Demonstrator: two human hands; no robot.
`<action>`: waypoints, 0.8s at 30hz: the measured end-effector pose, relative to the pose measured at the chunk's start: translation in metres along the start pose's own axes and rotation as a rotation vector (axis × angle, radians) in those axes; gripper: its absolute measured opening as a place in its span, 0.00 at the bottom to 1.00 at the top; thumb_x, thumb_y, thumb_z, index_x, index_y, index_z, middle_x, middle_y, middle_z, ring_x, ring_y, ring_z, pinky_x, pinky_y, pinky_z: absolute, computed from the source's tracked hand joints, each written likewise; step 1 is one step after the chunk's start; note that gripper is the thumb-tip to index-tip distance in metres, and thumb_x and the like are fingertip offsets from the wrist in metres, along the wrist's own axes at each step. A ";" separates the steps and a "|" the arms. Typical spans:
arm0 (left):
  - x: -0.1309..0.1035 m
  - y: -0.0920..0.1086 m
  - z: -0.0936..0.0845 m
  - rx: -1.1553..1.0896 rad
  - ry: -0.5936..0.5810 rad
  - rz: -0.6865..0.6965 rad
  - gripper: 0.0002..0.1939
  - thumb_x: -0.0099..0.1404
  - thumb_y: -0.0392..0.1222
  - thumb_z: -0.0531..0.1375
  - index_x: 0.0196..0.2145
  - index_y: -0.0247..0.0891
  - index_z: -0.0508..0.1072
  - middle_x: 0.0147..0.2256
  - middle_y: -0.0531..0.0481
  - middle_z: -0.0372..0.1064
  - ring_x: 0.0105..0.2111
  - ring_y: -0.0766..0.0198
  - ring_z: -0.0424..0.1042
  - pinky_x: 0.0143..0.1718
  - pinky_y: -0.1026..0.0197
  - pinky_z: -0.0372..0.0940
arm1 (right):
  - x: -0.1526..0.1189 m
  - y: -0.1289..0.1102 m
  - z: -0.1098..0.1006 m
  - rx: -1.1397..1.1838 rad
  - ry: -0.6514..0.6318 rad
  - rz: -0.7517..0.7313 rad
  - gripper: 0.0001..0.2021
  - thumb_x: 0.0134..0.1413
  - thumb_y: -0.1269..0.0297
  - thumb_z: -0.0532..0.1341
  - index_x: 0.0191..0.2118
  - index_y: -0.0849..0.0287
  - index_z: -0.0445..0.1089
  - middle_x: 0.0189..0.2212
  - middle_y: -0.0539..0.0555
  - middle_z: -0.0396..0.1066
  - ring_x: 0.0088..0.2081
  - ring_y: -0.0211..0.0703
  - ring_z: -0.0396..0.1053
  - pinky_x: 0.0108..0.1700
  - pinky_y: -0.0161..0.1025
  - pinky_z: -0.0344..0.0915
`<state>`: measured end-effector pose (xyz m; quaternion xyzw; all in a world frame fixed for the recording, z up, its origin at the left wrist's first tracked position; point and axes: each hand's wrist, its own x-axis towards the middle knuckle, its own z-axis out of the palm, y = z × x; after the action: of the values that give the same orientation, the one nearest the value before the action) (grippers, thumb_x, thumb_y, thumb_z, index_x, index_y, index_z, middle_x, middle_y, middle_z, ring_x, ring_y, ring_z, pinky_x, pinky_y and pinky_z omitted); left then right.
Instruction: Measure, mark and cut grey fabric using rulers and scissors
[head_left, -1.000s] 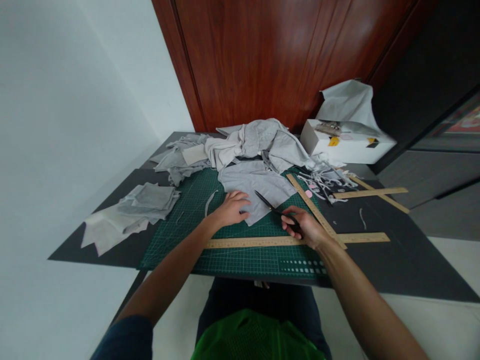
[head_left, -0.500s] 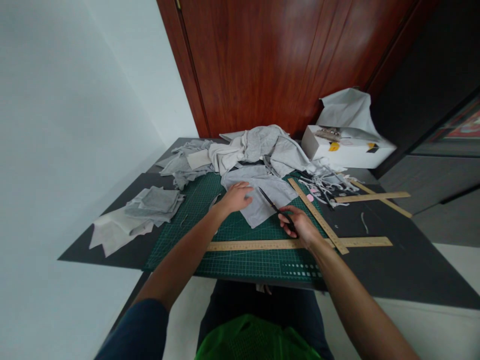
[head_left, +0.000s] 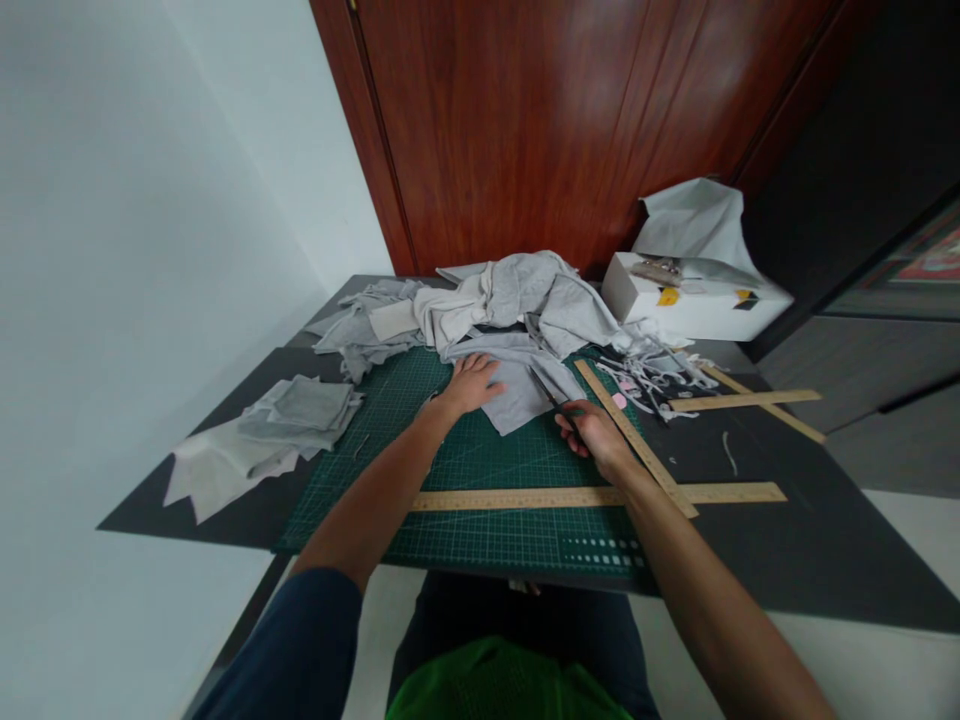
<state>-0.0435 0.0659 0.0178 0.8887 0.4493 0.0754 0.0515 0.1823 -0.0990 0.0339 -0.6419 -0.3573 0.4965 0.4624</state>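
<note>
- Left hand (head_left: 473,385) — fingers lightly spread, laid on the grey cloth (head_left: 519,398)
- Right hand (head_left: 590,432) — fingers curled round the handles of black scissors (head_left: 548,392), blades over the cloth
- Cloth lies on the green mat (head_left: 495,460), just beside the fabric heap (head_left: 525,290)

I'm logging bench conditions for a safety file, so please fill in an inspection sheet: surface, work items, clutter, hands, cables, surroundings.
Surface: dark table bearing a green mat.
Work items: gray cloth spread on the mat; scissors at it, blade opening too small to tell.
Clutter: fabric heap behind the cloth; folded pieces at left; tangled strips at right; wooden rulers, some crossing.
Hands: left hand on the cloth, fingers spread; right hand gripping the scissors.
Cables: nothing seen.
Surroundings: wooden door behind; white wall at left; white box at back right.
</note>
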 end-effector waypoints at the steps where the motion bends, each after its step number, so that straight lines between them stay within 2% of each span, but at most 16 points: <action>1: -0.004 0.001 0.000 -0.007 0.044 0.021 0.25 0.74 0.50 0.59 0.64 0.41 0.73 0.70 0.41 0.62 0.72 0.45 0.55 0.71 0.40 0.51 | -0.002 0.000 -0.002 0.014 -0.023 -0.001 0.16 0.47 0.62 0.68 0.43 0.57 0.69 0.19 0.46 0.68 0.15 0.34 0.59 0.15 0.30 0.47; 3: -0.019 0.004 0.000 -0.047 0.095 0.081 0.16 0.71 0.44 0.62 0.53 0.41 0.81 0.62 0.42 0.72 0.65 0.47 0.64 0.67 0.43 0.59 | -0.010 0.000 -0.006 0.058 -0.092 -0.001 0.15 0.48 0.60 0.67 0.42 0.57 0.68 0.20 0.46 0.68 0.16 0.34 0.59 0.15 0.30 0.46; 5: -0.037 0.005 0.000 -0.111 0.102 0.155 0.10 0.67 0.39 0.63 0.42 0.41 0.84 0.51 0.43 0.78 0.56 0.50 0.71 0.61 0.47 0.64 | -0.019 0.002 -0.009 0.094 -0.167 0.012 0.16 0.48 0.58 0.68 0.42 0.57 0.67 0.21 0.46 0.68 0.16 0.34 0.59 0.15 0.31 0.46; 7: -0.056 0.007 0.001 -0.185 0.073 0.262 0.08 0.65 0.37 0.65 0.39 0.43 0.84 0.46 0.46 0.79 0.52 0.53 0.72 0.59 0.49 0.65 | -0.028 0.003 -0.010 0.107 -0.229 0.047 0.17 0.48 0.56 0.68 0.42 0.56 0.67 0.21 0.46 0.68 0.16 0.35 0.59 0.15 0.31 0.46; 10: -0.076 0.011 0.003 -0.242 -0.008 0.379 0.10 0.64 0.36 0.65 0.41 0.44 0.85 0.47 0.48 0.79 0.51 0.56 0.74 0.59 0.51 0.65 | -0.037 0.003 -0.009 0.113 -0.287 0.092 0.19 0.47 0.55 0.68 0.42 0.55 0.65 0.20 0.45 0.68 0.16 0.35 0.59 0.15 0.31 0.45; 13: -0.086 0.015 0.007 -0.215 0.017 0.375 0.07 0.67 0.37 0.65 0.40 0.43 0.85 0.45 0.47 0.79 0.49 0.55 0.74 0.57 0.51 0.66 | -0.043 0.002 -0.007 0.115 -0.327 0.112 0.20 0.47 0.53 0.68 0.42 0.54 0.64 0.20 0.45 0.69 0.16 0.36 0.60 0.15 0.32 0.46; 17: -0.089 0.017 0.015 -0.206 0.131 0.335 0.08 0.71 0.37 0.63 0.36 0.41 0.83 0.41 0.46 0.78 0.46 0.57 0.75 0.55 0.54 0.69 | -0.054 -0.002 -0.007 0.108 -0.379 0.141 0.19 0.47 0.51 0.68 0.41 0.54 0.64 0.21 0.45 0.69 0.17 0.36 0.61 0.16 0.31 0.48; 20: -0.092 0.017 0.021 -0.233 0.206 0.244 0.08 0.69 0.33 0.62 0.35 0.40 0.82 0.41 0.46 0.77 0.45 0.58 0.76 0.52 0.55 0.71 | -0.066 -0.002 -0.009 0.109 -0.403 0.147 0.20 0.48 0.50 0.68 0.41 0.54 0.63 0.21 0.46 0.70 0.17 0.37 0.62 0.16 0.32 0.49; 24: -0.093 0.017 0.024 -0.262 0.231 0.193 0.09 0.65 0.30 0.61 0.34 0.40 0.80 0.39 0.47 0.77 0.43 0.59 0.76 0.49 0.56 0.72 | -0.083 0.000 -0.018 0.084 -0.427 0.162 0.21 0.47 0.47 0.69 0.39 0.53 0.63 0.22 0.47 0.70 0.17 0.38 0.63 0.15 0.33 0.52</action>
<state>-0.0804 -0.0199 -0.0117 0.8988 0.3511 0.2394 0.1073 0.1789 -0.1791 0.0609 -0.5290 -0.3733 0.6711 0.3613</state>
